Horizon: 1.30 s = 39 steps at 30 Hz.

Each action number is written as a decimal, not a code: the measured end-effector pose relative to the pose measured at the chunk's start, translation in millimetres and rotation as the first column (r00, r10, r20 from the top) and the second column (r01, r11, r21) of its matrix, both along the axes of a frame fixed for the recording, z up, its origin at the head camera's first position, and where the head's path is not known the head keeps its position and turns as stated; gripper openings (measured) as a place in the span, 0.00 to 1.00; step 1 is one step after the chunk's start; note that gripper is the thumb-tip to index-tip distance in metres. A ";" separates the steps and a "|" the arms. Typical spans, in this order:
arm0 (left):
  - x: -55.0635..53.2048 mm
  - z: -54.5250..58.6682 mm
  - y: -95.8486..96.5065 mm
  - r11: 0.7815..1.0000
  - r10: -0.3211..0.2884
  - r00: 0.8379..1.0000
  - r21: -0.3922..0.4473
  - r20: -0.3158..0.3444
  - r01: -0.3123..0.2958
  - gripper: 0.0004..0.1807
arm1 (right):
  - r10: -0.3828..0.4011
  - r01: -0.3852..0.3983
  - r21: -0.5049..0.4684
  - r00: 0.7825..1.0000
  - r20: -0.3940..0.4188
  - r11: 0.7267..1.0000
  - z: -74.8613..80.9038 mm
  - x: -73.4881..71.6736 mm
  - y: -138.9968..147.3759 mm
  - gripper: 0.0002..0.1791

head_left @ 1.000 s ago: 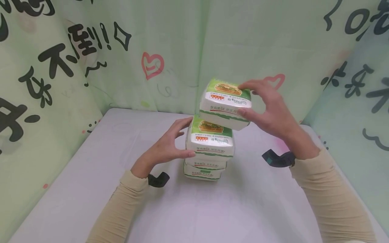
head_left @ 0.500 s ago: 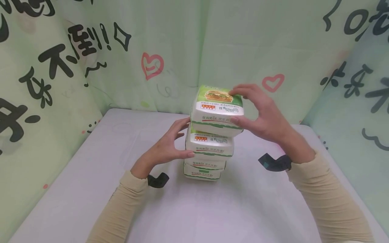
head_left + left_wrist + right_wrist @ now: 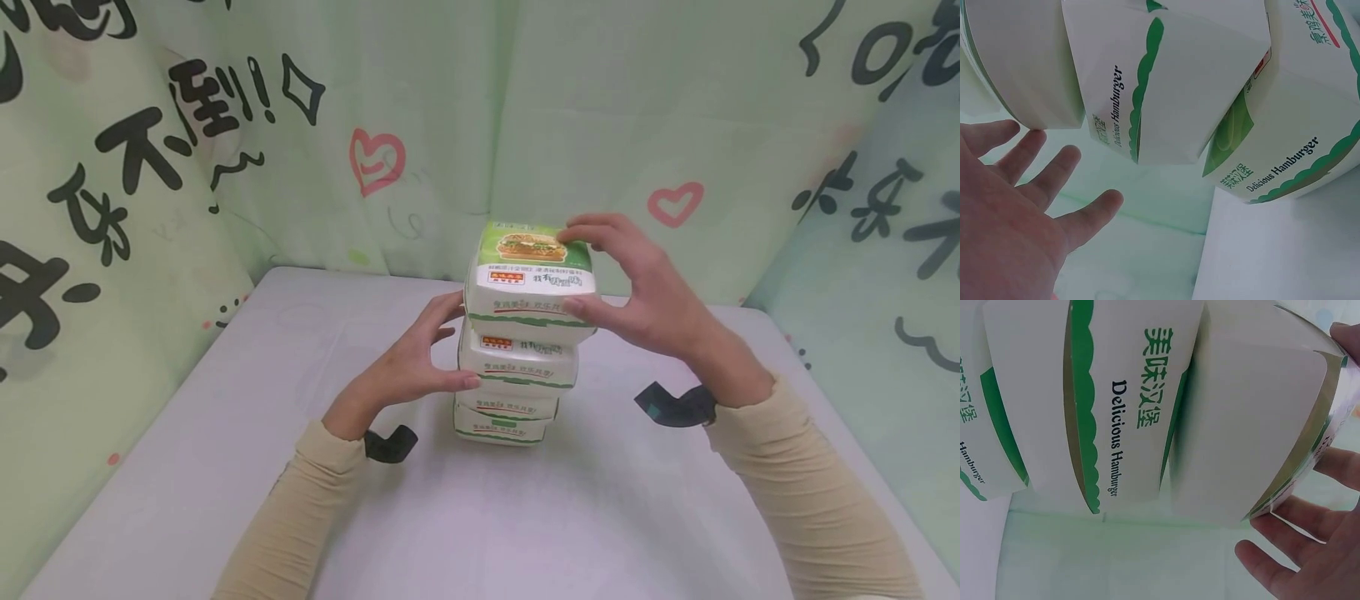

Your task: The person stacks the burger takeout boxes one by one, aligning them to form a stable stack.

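Several white-and-green paper hamburger boxes stand stacked mid-table in the head view. My right hand holds the top hamburger box, thumb on the front and fingers on the lid's right edge. That box sits slightly askew over the second box; whether its full weight rests there I cannot tell. At the second box's left side is my left hand, thumb at the front corner, fingers behind. In the left wrist view its fingers are spread and fairly straight, tips at the box edge. Below lie a third box and the bottom box.
A white-covered table carries the stack. Green curtains with black writing and red hearts enclose the back and both sides. A black strap piece hangs at the right wrist, another at the left.
My right hand has brought the top box down and to the left, over the second box. The left hand has stayed almost still beside the stack.
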State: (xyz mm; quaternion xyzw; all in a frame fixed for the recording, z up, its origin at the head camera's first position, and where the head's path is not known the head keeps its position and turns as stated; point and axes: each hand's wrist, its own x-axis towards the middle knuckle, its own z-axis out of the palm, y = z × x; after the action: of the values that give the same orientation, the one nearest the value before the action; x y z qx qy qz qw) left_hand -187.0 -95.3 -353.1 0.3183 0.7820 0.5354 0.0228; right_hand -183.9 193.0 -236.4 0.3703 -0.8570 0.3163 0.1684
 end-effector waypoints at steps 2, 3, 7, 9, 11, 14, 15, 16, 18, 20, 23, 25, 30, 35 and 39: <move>0.1 0.1 0.2 1.000 0.001 1.000 -0.002 -0.001 -0.001 0.53 | 0.003 -0.003 0.001 1.000 0.003 1.000 -0.1 0.3 0.2 0.34; 0.0 0.1 0.3 1.000 0.000 1.000 -0.002 -0.001 0.000 0.53 | 0.003 -0.003 0.002 1.000 0.006 1.000 0.0 0.5 0.4 0.34; -0.7 -0.4 0.8 1.000 -0.001 1.000 0.001 -0.004 0.001 0.53 | 0.010 -0.010 0.010 1.000 0.013 1.000 0.6 0.6 1.0 0.34; -1.0 -1.1 0.9 1.000 -0.003 1.000 0.002 -0.002 0.003 0.53 | 0.015 -0.015 0.012 1.000 0.018 1.000 0.7 0.5 1.5 0.33; -1.3 -1.6 0.8 1.000 -0.004 1.000 0.003 0.001 0.004 0.53 | 0.015 -0.015 0.016 1.000 0.021 1.000 0.8 0.3 2.0 0.33; -1.8 -2.3 0.3 1.000 -0.006 1.000 0.006 0.006 0.006 0.53 | 0.013 -0.013 0.022 1.000 0.024 1.000 0.5 0.1 2.8 0.33; -1.9 -2.4 0.2 1.000 -0.007 1.000 0.005 0.006 0.007 0.53 | 0.011 -0.012 0.024 1.000 0.025 1.000 0.4 0.1 3.0 0.33; -2.0 -2.6 0.1 1.000 -0.009 1.000 0.005 0.005 0.009 0.53 | 0.010 -0.010 0.026 1.000 0.025 1.000 0.3 0.0 3.2 0.33; -2.0 -2.8 -0.1 1.000 -0.013 1.000 0.005 0.002 0.013 0.53 | 0.006 -0.007 0.030 1.000 0.024 1.000 0.3 0.0 3.4 0.33; -1.7 -2.6 0.0 1.000 -0.014 1.000 0.004 -0.001 0.014 0.53 | 0.003 -0.004 0.034 1.000 0.024 0.999 0.4 0.1 3.6 0.33; -1.0 -2.1 0.1 1.000 -0.014 1.000 0.005 -0.008 0.014 0.54 | -0.001 0.000 0.039 1.000 0.024 0.999 0.7 0.8 3.5 0.33; -0.6 -1.7 0.1 1.000 -0.013 1.000 0.005 -0.012 0.013 0.54 | -0.001 0.000 0.040 1.000 0.023 0.999 1.1 1.3 3.2 0.33; 0.7 -1.1 -0.8 1.000 -0.013 1.000 0.004 -0.016 0.013 0.55 | -0.008 0.007 0.048 1.000 0.025 0.999 1.6 2.8 2.5 0.33; 2.2 -0.2 -2.3 1.000 -0.013 1.000 0.006 -0.016 0.013 0.56 | -0.010 0.009 0.050 0.999 0.031 0.999 1.2 3.6 2.8 0.33; 2.5 -0.3 -2.9 1.000 -0.015 1.000 0.004 -0.023 0.016 0.55 | -0.002 0.001 0.041 1.000 0.027 0.999 0.6 2.9 3.6 0.34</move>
State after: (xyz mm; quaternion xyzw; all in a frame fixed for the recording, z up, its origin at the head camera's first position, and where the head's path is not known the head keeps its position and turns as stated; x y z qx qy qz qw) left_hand -184.5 -98.2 -353.4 0.3306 0.7786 0.5332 0.0172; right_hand -181.0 196.6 -235.8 0.3685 -0.8659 0.3036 0.1493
